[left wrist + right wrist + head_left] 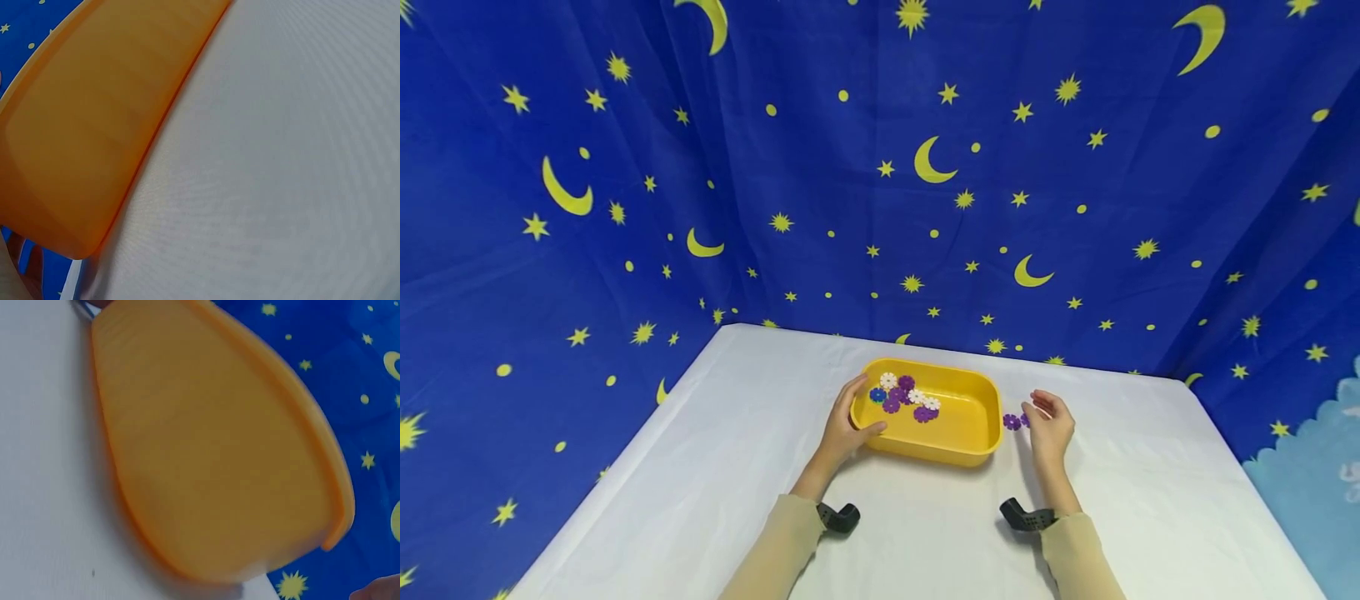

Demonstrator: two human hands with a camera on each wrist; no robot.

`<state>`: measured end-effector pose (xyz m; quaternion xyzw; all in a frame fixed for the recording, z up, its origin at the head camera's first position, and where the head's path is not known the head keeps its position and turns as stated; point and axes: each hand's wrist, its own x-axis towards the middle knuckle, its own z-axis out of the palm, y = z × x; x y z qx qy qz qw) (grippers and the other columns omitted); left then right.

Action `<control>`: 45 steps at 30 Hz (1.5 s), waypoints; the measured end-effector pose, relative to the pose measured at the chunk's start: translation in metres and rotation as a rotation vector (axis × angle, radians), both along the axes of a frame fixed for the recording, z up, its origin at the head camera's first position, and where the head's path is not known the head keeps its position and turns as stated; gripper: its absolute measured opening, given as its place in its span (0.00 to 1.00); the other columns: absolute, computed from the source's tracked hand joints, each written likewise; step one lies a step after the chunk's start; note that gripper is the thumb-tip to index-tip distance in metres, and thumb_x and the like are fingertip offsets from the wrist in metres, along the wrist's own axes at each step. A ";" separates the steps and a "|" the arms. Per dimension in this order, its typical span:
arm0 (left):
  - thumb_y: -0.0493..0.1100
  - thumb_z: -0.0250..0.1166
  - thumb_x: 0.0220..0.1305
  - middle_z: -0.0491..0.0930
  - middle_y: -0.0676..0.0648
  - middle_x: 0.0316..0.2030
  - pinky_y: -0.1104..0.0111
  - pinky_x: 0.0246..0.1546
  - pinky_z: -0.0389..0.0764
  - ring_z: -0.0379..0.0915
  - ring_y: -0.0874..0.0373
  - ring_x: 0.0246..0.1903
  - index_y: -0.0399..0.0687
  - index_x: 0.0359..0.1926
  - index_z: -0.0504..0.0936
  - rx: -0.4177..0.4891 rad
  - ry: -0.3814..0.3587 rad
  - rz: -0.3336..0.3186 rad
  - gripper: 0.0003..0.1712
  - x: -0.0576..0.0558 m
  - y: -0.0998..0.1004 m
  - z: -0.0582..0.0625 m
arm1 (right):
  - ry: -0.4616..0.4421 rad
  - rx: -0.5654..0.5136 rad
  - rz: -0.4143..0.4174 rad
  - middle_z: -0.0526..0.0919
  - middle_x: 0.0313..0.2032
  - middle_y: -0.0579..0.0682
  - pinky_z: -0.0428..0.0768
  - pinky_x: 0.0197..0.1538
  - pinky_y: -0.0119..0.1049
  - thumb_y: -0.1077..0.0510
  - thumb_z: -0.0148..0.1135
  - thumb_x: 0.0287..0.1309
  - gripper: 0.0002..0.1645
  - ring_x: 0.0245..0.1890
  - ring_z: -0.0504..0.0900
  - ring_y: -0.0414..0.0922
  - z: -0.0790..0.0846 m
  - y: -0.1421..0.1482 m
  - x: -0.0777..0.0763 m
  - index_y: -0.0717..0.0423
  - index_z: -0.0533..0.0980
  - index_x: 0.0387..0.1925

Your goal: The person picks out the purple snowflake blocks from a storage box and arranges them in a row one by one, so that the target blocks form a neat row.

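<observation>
A yellow plastic basin sits on the white table, with several notched flower-shaped discs, purple discs, white discs and a blue disc, grouped in its left half. My left hand grips the basin's left end, thumb over the near rim and fingers along the side. To the right of the basin lie purple flower discs on the table. My right hand is right at them, fingers bent, partly covering one; I cannot tell whether it pinches a disc. The right wrist view shows mainly the basin's wall.
White cloth covers the table. Behind it hangs a blue curtain with yellow moons and stars. Each wrist carries a black camera mount. A light blue patterned cloth hangs at the right.
</observation>
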<state>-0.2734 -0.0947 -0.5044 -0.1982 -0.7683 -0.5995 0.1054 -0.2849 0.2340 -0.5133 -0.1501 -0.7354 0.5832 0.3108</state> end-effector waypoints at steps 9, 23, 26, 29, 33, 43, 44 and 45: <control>0.38 0.71 0.51 0.58 0.33 0.69 0.44 0.72 0.51 0.52 0.37 0.70 0.30 0.68 0.58 -0.003 0.007 -0.002 0.47 0.001 0.001 0.000 | 0.040 -0.037 0.025 0.81 0.39 0.65 0.74 0.37 0.10 0.71 0.63 0.49 0.15 0.33 0.76 0.31 0.016 -0.013 0.002 0.72 0.77 0.42; 0.36 0.71 0.50 0.57 0.36 0.70 0.46 0.73 0.49 0.50 0.39 0.71 0.34 0.69 0.58 -0.009 -0.009 0.004 0.48 -0.012 -0.002 -0.017 | -0.007 -0.077 0.142 0.82 0.40 0.58 0.77 0.40 0.12 0.68 0.62 0.54 0.15 0.35 0.78 0.30 0.031 -0.041 0.002 0.69 0.77 0.44; 0.36 0.71 0.49 0.57 0.38 0.71 0.47 0.73 0.49 0.50 0.40 0.71 0.38 0.70 0.58 -0.003 -0.002 0.016 0.48 -0.021 -0.002 -0.031 | -0.001 -0.080 0.178 0.82 0.41 0.59 0.77 0.40 0.13 0.69 0.62 0.54 0.15 0.36 0.79 0.32 0.034 -0.046 0.000 0.70 0.77 0.45; 0.39 0.73 0.49 0.58 0.42 0.71 0.47 0.73 0.50 0.52 0.43 0.71 0.42 0.70 0.59 0.002 0.008 0.021 0.49 -0.022 -0.003 -0.036 | 0.020 -0.088 0.213 0.81 0.42 0.65 0.78 0.40 0.14 0.70 0.61 0.54 0.15 0.35 0.80 0.33 0.036 -0.051 -0.002 0.72 0.76 0.45; 0.44 0.74 0.49 0.59 0.45 0.71 0.47 0.73 0.50 0.52 0.44 0.71 0.44 0.70 0.60 0.017 0.017 0.023 0.49 -0.022 -0.003 -0.037 | 0.053 -0.113 0.242 0.82 0.41 0.67 0.79 0.39 0.16 0.71 0.62 0.53 0.14 0.33 0.81 0.34 0.037 -0.059 -0.007 0.73 0.75 0.43; 0.46 0.74 0.48 0.60 0.44 0.70 0.47 0.73 0.53 0.54 0.44 0.71 0.45 0.69 0.61 0.003 0.041 0.034 0.49 -0.023 -0.003 -0.037 | 0.047 -0.124 0.351 0.78 0.43 0.76 0.80 0.38 0.16 0.77 0.60 0.50 0.17 0.30 0.79 0.29 0.039 -0.075 -0.024 0.77 0.73 0.44; 0.45 0.74 0.47 0.60 0.43 0.70 0.47 0.73 0.52 0.54 0.43 0.71 0.44 0.69 0.61 0.003 0.043 0.034 0.49 -0.022 -0.003 -0.036 | 0.043 -0.126 0.359 0.78 0.43 0.77 0.80 0.38 0.16 0.78 0.59 0.50 0.17 0.29 0.79 0.29 0.038 -0.077 -0.025 0.78 0.73 0.45; 0.42 0.74 0.47 0.60 0.41 0.70 0.46 0.72 0.52 0.54 0.42 0.70 0.42 0.69 0.61 0.003 0.046 0.032 0.49 -0.022 -0.002 -0.035 | 0.039 -0.124 0.362 0.77 0.44 0.77 0.80 0.38 0.16 0.78 0.59 0.49 0.17 0.29 0.78 0.28 0.038 -0.079 -0.027 0.78 0.73 0.45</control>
